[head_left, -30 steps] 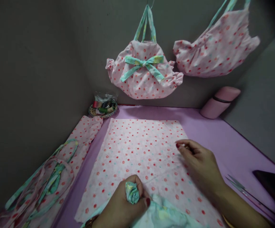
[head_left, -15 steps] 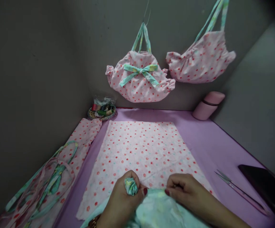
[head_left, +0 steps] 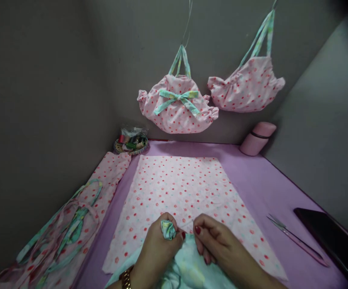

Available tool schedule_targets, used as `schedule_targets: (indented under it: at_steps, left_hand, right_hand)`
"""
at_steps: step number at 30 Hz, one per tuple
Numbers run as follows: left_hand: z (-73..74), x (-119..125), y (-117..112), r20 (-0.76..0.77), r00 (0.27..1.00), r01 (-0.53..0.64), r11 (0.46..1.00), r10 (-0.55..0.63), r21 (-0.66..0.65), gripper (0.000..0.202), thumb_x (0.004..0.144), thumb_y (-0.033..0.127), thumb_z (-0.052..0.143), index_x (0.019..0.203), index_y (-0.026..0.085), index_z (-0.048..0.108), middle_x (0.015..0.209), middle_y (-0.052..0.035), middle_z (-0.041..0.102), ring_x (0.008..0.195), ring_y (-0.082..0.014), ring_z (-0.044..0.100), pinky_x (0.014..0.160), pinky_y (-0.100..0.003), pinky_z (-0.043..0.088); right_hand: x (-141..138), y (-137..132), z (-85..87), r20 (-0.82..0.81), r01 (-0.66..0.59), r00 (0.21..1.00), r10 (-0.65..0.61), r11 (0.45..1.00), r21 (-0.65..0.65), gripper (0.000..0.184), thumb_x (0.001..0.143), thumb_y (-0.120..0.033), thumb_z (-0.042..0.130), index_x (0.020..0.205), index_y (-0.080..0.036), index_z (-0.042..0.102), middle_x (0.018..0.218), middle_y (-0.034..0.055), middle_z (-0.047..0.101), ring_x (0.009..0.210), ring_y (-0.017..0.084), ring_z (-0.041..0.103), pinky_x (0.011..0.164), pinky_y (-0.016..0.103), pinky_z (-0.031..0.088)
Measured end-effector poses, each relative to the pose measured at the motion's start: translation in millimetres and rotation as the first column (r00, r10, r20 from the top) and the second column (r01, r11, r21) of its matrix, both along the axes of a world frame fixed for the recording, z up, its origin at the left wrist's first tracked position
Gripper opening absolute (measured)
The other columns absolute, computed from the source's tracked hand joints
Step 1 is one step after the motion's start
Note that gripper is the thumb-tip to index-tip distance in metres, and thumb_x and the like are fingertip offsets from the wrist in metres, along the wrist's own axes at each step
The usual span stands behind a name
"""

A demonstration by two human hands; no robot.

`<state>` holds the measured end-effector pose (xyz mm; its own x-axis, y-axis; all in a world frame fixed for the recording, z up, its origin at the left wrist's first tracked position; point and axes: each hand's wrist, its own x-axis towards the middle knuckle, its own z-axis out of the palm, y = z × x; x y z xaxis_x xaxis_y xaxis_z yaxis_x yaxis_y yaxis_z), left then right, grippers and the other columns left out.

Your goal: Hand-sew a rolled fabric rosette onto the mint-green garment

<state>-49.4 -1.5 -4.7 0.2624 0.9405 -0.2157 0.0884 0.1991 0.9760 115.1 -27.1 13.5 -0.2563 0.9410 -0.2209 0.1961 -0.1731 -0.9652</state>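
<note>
My left hand point(head_left: 158, 249) is closed round a bunched knot of mint-green patterned fabric point(head_left: 168, 229), low in the middle of the view. My right hand point(head_left: 214, 245) sits right beside it, fingers curled and pinched close to the knot; what it pinches is too small to make out. More of the same green cloth point(head_left: 192, 271) lies under both wrists. Both hands rest over the near edge of a flat pink dotted cloth point(head_left: 182, 188) spread on the purple table point(head_left: 267, 184).
Two pink dotted bags point(head_left: 178, 104) point(head_left: 247, 86) hang on the grey back wall. A small basket of thread spools point(head_left: 131, 143) stands in the left corner, a pink bottle point(head_left: 256, 138) at the back right. Scissors point(head_left: 294, 239) and a dark flat object point(head_left: 333, 243) lie on the right. More pink pieces with green straps point(head_left: 71, 224) lie along the left.
My right hand came back from the far right of the pink cloth to the green knot beside my left hand. The view tilted slightly upward.
</note>
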Motion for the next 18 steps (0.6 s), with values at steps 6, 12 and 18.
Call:
schedule_targets:
  at_steps: [6, 12, 18]
  left_hand:
    - [-1.7, -3, 2, -0.018, 1.000, 0.003, 1.000, -0.003, -0.030, 0.017, 0.065, 0.016, 0.058, 0.066, 0.019, 0.042, 0.056, 0.0053, 0.048, 0.049, -0.0085, 0.037, 0.046, -0.019, 0.030]
    - [-2.6, -4, 3, -0.026, 1.000, -0.011, 0.999, 0.010, -0.050, 0.017, 0.063, 0.016, 0.060, 0.065, 0.019, 0.044, 0.059, 0.0026, 0.055, 0.051, -0.0095, 0.043, 0.048, -0.020, 0.033]
    - [1.2, -2, 4, 0.021, 1.000, -0.007, 0.994, 0.009, -0.112, 0.019, 0.063, 0.018, 0.061, 0.065, 0.019, 0.043, 0.063, 0.0003, 0.057, 0.053, -0.0096, 0.044, 0.050, -0.021, 0.035]
  right_hand:
    - [4, -4, -28.3, 0.025, 0.053, 0.998, -0.055, 0.997, 0.061, 0.030, 0.091, -0.044, 0.041, 0.075, -0.019, 0.045, 0.064, -0.0056, 0.033, 0.056, 0.010, 0.031, 0.049, 0.020, 0.028]
    - [14, -5, -25.7, 0.210, -0.084, 0.976, 0.056, 0.989, 0.125, 0.026, 0.094, -0.034, 0.036, 0.075, -0.020, 0.048, 0.062, -0.0047, 0.043, 0.055, 0.011, 0.040, 0.051, 0.020, 0.033]
    - [14, -4, -25.3, 0.318, -0.188, 0.940, 0.128, 0.968, 0.166, 0.025, 0.090, -0.029, 0.041, 0.081, -0.022, 0.063, 0.073, -0.0009, 0.067, 0.067, 0.015, 0.061, 0.060, 0.021, 0.044]
